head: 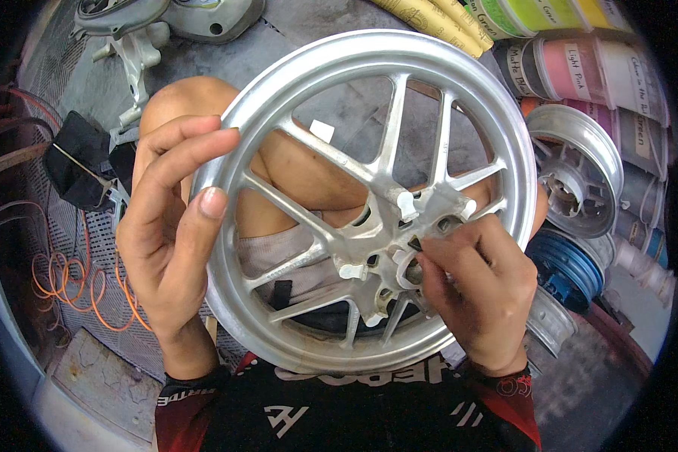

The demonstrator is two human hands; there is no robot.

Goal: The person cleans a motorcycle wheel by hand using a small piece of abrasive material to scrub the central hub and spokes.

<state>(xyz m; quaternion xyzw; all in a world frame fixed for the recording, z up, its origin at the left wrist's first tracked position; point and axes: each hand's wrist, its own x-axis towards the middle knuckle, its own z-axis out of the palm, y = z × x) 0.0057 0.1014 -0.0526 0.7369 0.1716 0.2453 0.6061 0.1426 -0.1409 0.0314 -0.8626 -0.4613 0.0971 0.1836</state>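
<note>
A bare silver alloy wheel [384,56] with several spokes lies tilted over my crossed legs. My left hand [175,226] is at its left rim, the fingers spread and the thumb resting near the rim's edge. Over the hub [367,237], to the right of its middle, is my right hand [480,282], with thumb and forefinger pinched on a small dark piece, perhaps folded sandpaper. White tape [352,270] covers several bosses around the hub, and more white material lines the centre bore. My right fingers hide part of the hub and its lower right spokes.
Stacked tubs of coloured powder [570,70] stand at the right, above a silver wheel [610,169] and a blue wheel [565,265]. Yellow paper rolls [429,22] lie at the top. Metal castings [130,62] and orange coiled hose [96,288] are at the left.
</note>
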